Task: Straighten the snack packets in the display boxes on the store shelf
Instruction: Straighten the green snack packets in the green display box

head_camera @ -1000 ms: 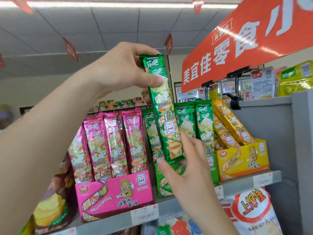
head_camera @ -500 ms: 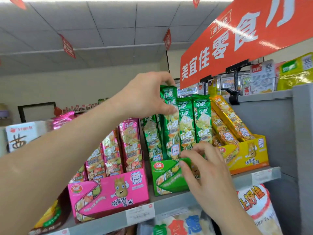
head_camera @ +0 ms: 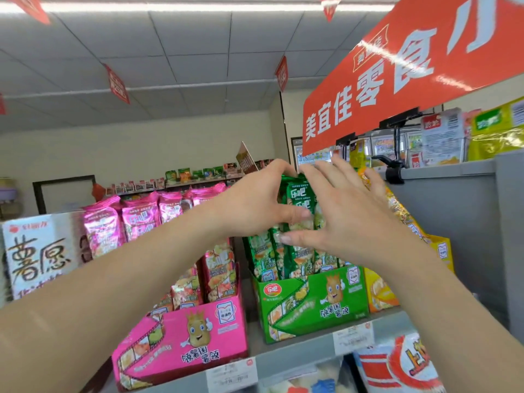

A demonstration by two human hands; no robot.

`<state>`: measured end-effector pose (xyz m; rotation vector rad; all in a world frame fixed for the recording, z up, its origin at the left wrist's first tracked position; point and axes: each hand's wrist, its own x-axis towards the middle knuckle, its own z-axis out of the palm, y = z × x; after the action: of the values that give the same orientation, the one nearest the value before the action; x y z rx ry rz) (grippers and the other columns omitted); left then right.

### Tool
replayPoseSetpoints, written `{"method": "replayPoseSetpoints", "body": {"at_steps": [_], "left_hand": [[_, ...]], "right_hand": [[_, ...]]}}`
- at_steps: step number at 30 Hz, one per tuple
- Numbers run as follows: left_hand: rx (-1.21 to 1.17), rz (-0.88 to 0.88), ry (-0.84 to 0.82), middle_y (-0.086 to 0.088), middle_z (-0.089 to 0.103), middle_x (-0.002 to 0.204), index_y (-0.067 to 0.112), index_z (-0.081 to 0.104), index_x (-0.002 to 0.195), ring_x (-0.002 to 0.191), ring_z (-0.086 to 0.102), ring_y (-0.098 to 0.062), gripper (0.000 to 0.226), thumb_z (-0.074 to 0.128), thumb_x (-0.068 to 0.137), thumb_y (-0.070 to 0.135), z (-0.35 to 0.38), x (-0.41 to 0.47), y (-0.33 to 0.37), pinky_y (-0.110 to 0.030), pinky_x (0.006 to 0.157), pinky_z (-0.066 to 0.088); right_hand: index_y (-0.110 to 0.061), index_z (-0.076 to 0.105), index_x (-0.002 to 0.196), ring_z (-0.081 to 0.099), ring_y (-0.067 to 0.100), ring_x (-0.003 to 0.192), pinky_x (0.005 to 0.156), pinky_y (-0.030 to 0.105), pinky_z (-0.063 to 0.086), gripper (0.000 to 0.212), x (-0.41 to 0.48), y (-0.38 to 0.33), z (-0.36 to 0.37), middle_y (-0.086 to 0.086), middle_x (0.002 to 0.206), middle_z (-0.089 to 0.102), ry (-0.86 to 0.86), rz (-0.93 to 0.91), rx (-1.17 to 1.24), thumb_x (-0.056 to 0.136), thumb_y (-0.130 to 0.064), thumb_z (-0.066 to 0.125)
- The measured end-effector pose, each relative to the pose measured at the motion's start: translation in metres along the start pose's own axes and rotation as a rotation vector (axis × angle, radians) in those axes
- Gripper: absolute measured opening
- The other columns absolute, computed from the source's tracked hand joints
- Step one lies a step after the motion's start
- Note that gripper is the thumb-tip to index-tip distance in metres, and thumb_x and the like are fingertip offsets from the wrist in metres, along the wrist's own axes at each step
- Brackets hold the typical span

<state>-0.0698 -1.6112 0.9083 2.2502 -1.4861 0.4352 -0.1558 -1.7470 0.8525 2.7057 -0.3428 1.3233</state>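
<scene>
Several tall green snack packets point(head_camera: 301, 194) stand upright in a green display box point(head_camera: 313, 303) on the shelf. My left hand point(head_camera: 255, 204) grips the bunch from the left, fingers curled over the packet tops and thumb across the front. My right hand point(head_camera: 344, 214) presses flat against the bunch from the right with its fingers spread and its thumb lying across the front. To the left, pink packets point(head_camera: 141, 219) lean in a pink display box point(head_camera: 184, 336). A yellow display box point(head_camera: 378, 293) with yellow packets point(head_camera: 402, 211) stands to the right, partly hidden by my right arm.
The grey shelf edge point(head_camera: 286, 361) carries price tags point(head_camera: 351, 338). A grey partition point(head_camera: 467, 222) closes the right side, with an orange sign point(head_camera: 411, 72) overhead. A white carton point(head_camera: 37, 251) stands at far left. More snack bags lie on the shelf below.
The lifted green packet went down into the green box. My left hand stayed at the packet tops; my right hand rose from the box front and now presses the bunch's right side.
</scene>
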Motion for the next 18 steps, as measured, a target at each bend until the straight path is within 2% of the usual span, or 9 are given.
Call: {"method": "replayPoseSetpoints", "body": {"at_steps": [2, 3, 4, 6, 8, 11, 13, 15, 18], "left_hand": [[-0.070, -0.003, -0.127, -0.020, 0.067, 0.106, 0.020, 0.045, 0.134, 0.093, 0.065, -0.037, 0.043, 0.059, 0.095, 0.032, -0.011, 0.001, -0.001, -0.050, 0.083, 0.054], [0.025, 0.039, -0.137, -0.021, 0.068, 0.103, 0.018, 0.054, 0.128, 0.090, 0.065, -0.037, 0.033, 0.055, 0.096, 0.023, -0.018, 0.003, -0.001, -0.052, 0.082, 0.054], [0.151, 0.085, -0.112, -0.017, 0.070, 0.103, 0.016, 0.061, 0.122, 0.091, 0.065, -0.034, 0.031, 0.052, 0.093, 0.014, -0.024, 0.006, 0.000, -0.047, 0.084, 0.054], [0.429, 0.145, 0.002, -0.007, 0.070, 0.114, 0.018, 0.066, 0.121, 0.104, 0.063, -0.026, 0.042, 0.049, 0.085, 0.004, -0.030, 0.012, 0.004, -0.039, 0.090, 0.051], [0.603, 0.123, 0.003, -0.005, 0.067, 0.118, 0.020, 0.060, 0.126, 0.109, 0.061, -0.027, 0.042, 0.050, 0.087, 0.009, -0.030, 0.018, 0.006, -0.040, 0.090, 0.050], [0.731, 0.042, -0.180, -0.004, 0.064, 0.092, 0.013, 0.058, 0.112, 0.085, 0.062, -0.025, 0.024, 0.054, 0.092, 0.027, -0.021, 0.027, 0.001, -0.034, 0.070, 0.050], [0.765, 0.060, -0.160, -0.001, 0.060, 0.081, 0.012, 0.059, 0.100, 0.076, 0.059, -0.024, 0.019, 0.057, 0.091, 0.029, -0.019, 0.033, -0.002, -0.033, 0.065, 0.048], [0.789, 0.099, -0.097, -0.002, 0.064, 0.089, 0.013, 0.061, 0.104, 0.082, 0.061, -0.026, 0.025, 0.060, 0.090, 0.033, -0.021, 0.036, -0.005, -0.037, 0.072, 0.052], [0.762, 0.098, -0.053, -0.004, 0.067, 0.100, 0.014, 0.063, 0.111, 0.087, 0.062, -0.026, 0.038, 0.066, 0.086, 0.043, -0.024, 0.039, -0.006, -0.037, 0.076, 0.053]], "right_hand": [[-0.032, 0.024, 0.146, 0.022, 0.017, 0.144, 0.117, 0.050, 0.010, 0.101, 0.004, 0.003, 0.000, -0.006, 0.148, 0.036, 0.015, -0.034, -0.002, 0.063, -0.089, 0.034], [-0.032, 0.029, 0.144, 0.029, 0.016, 0.139, 0.116, 0.048, 0.012, 0.097, 0.004, 0.003, 0.000, -0.007, 0.142, 0.041, 0.037, -0.047, 0.025, 0.065, -0.088, 0.034], [-0.031, 0.032, 0.142, 0.033, 0.014, 0.136, 0.116, 0.046, 0.012, 0.092, 0.003, 0.002, 0.001, -0.009, 0.139, 0.044, 0.052, -0.056, 0.063, 0.067, -0.085, 0.036], [-0.030, 0.036, 0.139, 0.035, 0.012, 0.132, 0.117, 0.043, 0.011, 0.084, 0.002, 0.002, 0.003, -0.011, 0.134, 0.045, 0.060, -0.068, 0.138, 0.068, -0.074, 0.046], [-0.031, 0.036, 0.137, 0.034, 0.009, 0.128, 0.118, 0.041, 0.010, 0.078, 0.003, 0.004, 0.002, -0.015, 0.126, 0.043, 0.042, -0.072, 0.214, 0.070, -0.063, 0.060], [-0.031, 0.038, 0.133, 0.031, 0.002, 0.115, 0.110, 0.033, 0.016, 0.072, 0.009, 0.009, -0.001, -0.017, 0.120, 0.041, -0.010, -0.097, 0.317, 0.072, -0.049, 0.071], [-0.031, 0.038, 0.134, 0.025, -0.005, 0.103, 0.095, 0.024, 0.018, 0.071, 0.013, 0.014, -0.004, -0.015, 0.124, 0.042, -0.071, -0.110, 0.366, 0.073, -0.043, 0.074], [-0.030, 0.038, 0.135, 0.025, -0.005, 0.104, 0.092, 0.024, 0.021, 0.072, 0.017, 0.018, -0.006, -0.013, 0.129, 0.042, -0.127, -0.111, 0.395, 0.074, -0.039, 0.075], [-0.031, 0.038, 0.135, 0.034, 0.010, 0.119, 0.097, 0.031, 0.028, 0.070, 0.021, 0.020, -0.008, -0.010, 0.131, 0.042, -0.187, -0.082, 0.400, 0.076, -0.039, 0.074]]}}
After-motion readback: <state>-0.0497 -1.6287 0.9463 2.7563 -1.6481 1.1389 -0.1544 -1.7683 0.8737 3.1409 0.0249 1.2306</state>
